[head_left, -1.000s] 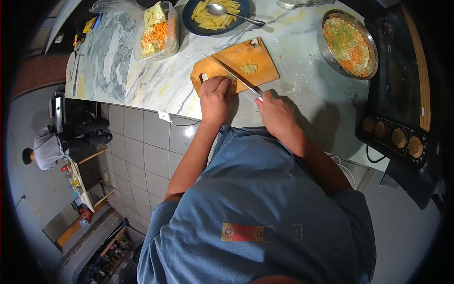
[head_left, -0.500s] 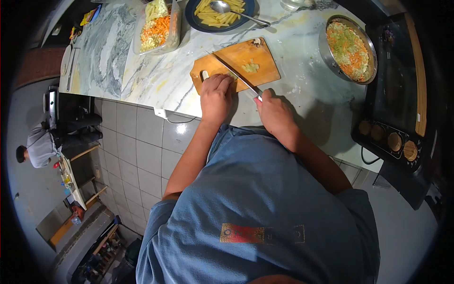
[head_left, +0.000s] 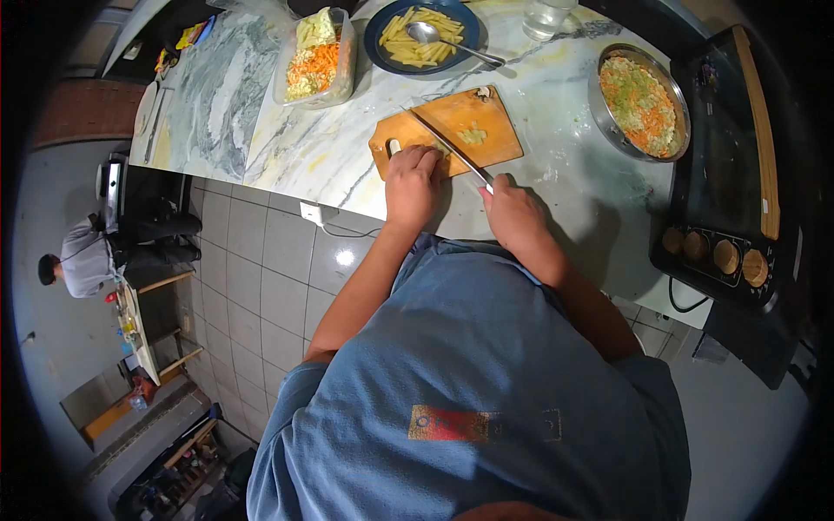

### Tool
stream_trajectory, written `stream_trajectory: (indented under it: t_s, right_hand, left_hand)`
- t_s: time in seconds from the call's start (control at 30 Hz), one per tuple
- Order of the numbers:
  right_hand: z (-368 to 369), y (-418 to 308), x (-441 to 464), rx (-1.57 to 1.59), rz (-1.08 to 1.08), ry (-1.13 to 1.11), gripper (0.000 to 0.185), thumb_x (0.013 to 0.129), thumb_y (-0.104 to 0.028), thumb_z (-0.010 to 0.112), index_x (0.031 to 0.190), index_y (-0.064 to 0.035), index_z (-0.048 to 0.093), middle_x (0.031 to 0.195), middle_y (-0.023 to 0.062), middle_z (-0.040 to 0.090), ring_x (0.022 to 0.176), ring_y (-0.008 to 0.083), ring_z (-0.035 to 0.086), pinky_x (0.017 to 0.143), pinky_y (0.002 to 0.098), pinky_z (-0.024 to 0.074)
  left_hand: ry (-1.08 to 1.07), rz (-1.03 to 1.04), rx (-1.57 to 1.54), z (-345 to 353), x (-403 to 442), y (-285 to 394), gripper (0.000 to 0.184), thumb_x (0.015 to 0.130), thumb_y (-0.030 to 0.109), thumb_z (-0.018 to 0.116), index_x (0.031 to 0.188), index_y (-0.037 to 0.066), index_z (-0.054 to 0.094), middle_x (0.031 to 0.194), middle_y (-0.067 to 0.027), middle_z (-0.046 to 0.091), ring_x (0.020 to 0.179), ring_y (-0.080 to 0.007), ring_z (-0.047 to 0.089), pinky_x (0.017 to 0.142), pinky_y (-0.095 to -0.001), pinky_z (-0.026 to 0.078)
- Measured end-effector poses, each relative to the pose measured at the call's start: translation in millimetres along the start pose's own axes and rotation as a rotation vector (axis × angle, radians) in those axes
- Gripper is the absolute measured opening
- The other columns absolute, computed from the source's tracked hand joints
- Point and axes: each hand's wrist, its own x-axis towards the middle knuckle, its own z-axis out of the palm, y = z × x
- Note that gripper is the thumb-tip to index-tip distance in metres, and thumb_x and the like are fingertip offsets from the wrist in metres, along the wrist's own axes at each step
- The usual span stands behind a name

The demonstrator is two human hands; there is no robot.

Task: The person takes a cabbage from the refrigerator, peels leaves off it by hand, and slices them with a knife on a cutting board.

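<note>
On the marble counter lies a wooden cutting board (head_left: 499,152). My right hand (head_left: 514,213) is closed round the handle of a knife (head_left: 452,148), whose blade crosses the board diagonally. My left hand (head_left: 412,184) rests on the board's near left part, left of the blade, fingers curled over a small pale piece that is mostly hidden. Right of the blade sits a little heap of chopped pale pieces (head_left: 473,135). A small dark and whitish scrap (head_left: 483,93) lies near the board's far edge.
Behind the board are a plastic tub (head_left: 347,82) of shredded vegetables and a blue plate (head_left: 375,43) with pale strips and a spoon (head_left: 424,33). A metal bowl (head_left: 601,106) and a black stove (head_left: 717,252) stand at right. Another person (head_left: 87,256) is far left.
The view has shifted slightly, so the counter items appear further right. Both hands keep nearly the same places at the board, the knife still in my right hand.
</note>
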Motion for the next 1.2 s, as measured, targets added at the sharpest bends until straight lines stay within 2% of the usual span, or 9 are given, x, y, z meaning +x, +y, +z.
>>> stream_trajectory:
  t_s: [0.1, 0.3, 0.37, 0.57, 0.67, 0.9, 0.97, 1.07, 1.2]
  right_hand:
    - [6, 2, 4, -0.010, -0.060, 0.085, 0.036, 0.102, -0.036, 0.053, 0.103, -0.0001, 0.053, 0.081, 0.0272, 0.068, 0.080, 0.0482, 0.067, 0.071, 0.0581, 0.0514]
    - [0, 6, -7, -0.022, 0.018, 0.056, 0.035, 0.102, -0.037, 0.052, 0.106, -0.0016, 0.053, 0.088, 0.0254, 0.070, 0.086, 0.0474, 0.068, 0.075, 0.0573, 0.0525]
    - [-3, 4, -10, -0.039, 0.019, 0.054, 0.036, 0.102, -0.037, 0.052, 0.106, -0.0020, 0.054, 0.089, 0.0255, 0.070, 0.085, 0.0473, 0.068, 0.075, 0.0573, 0.0524]
    - [-2, 10, -6, -0.081, -0.026, 0.143, 0.036, 0.101, -0.039, 0.054, 0.104, -0.0037, 0.056, 0.087, 0.0228, 0.070, 0.082, 0.0453, 0.069, 0.072, 0.0557, 0.0529]
    - [-4, 10, -7, -0.086, -0.058, 0.206, 0.036, 0.100, -0.040, 0.054, 0.102, -0.0041, 0.057, 0.086, 0.0210, 0.069, 0.081, 0.0441, 0.069, 0.071, 0.0543, 0.0533]
    - [-2, 12, -7, 0.014, -0.048, 0.243, 0.040, 0.100, -0.041, 0.054, 0.099, -0.0015, 0.058, 0.083, 0.0247, 0.069, 0.080, 0.0461, 0.068, 0.071, 0.0563, 0.0525]
    - [-5, 8, -10, 0.052, -0.052, 0.219, 0.040, 0.100, -0.040, 0.053, 0.099, -0.0005, 0.058, 0.082, 0.0262, 0.068, 0.080, 0.0472, 0.068, 0.072, 0.0569, 0.0523]
    - [-2, 6, -12, 0.119, -0.066, 0.194, 0.040, 0.100, -0.039, 0.052, 0.097, 0.0002, 0.058, 0.081, 0.0277, 0.068, 0.080, 0.0492, 0.066, 0.073, 0.0575, 0.0515]
    - [4, 4, -14, 0.176, -0.095, 0.163, 0.038, 0.100, -0.038, 0.050, 0.098, -0.0001, 0.058, 0.081, 0.0282, 0.068, 0.080, 0.0501, 0.066, 0.075, 0.0575, 0.0510]
  left_hand:
    - [-0.013, 0.018, 0.000, 2, -1, -1, 0.013, 0.079, 0.004, 0.070, 0.092, 0.003, 0.070, 0.097, -0.0117, 0.070, 0.097, -0.0310, 0.065, 0.088, -0.0412, 0.049]
    - [-0.007, -0.025, 0.025, 3, -3, 0, 0.013, 0.081, 0.004, 0.068, 0.093, 0.004, 0.070, 0.095, -0.0120, 0.069, 0.095, -0.0318, 0.065, 0.087, -0.0422, 0.049]
    - [-0.028, -0.003, 0.079, 2, -2, 0, 0.017, 0.085, 0.007, 0.067, 0.102, 0.007, 0.069, 0.092, -0.0116, 0.069, 0.085, -0.0324, 0.066, 0.083, -0.0421, 0.050]
    - [-0.129, 0.027, 0.231, -8, 3, 11, 0.038, 0.089, 0.007, 0.059, 0.126, 0.015, 0.060, 0.091, -0.0096, 0.066, 0.091, -0.0287, 0.066, 0.085, -0.0411, 0.045]
    - [-0.183, 0.001, 0.253, -9, 8, 15, 0.040, 0.089, 0.007, 0.059, 0.128, 0.018, 0.060, 0.092, -0.0090, 0.065, 0.091, -0.0282, 0.065, 0.086, -0.0412, 0.044]
    - [-0.135, -0.093, 0.169, -1, 4, 3, 0.029, 0.086, 0.007, 0.061, 0.115, 0.010, 0.062, 0.092, -0.0104, 0.066, 0.093, -0.0293, 0.064, 0.083, -0.0412, 0.045]
    - [-0.142, 0.011, 0.148, -2, 1, -1, 0.019, 0.085, 0.007, 0.063, 0.103, 0.006, 0.063, 0.094, -0.0111, 0.067, 0.093, -0.0303, 0.064, 0.084, -0.0420, 0.046]
    - [-0.101, 0.019, 0.104, -1, -1, -2, 0.017, 0.082, 0.006, 0.066, 0.098, 0.005, 0.065, 0.097, -0.0112, 0.068, 0.095, -0.0304, 0.063, 0.086, -0.0425, 0.046]
    - [-0.125, 0.029, 0.068, -7, 0, -3, 0.020, 0.081, 0.006, 0.068, 0.100, 0.004, 0.066, 0.101, -0.0122, 0.068, 0.098, -0.0304, 0.063, 0.088, -0.0417, 0.046]
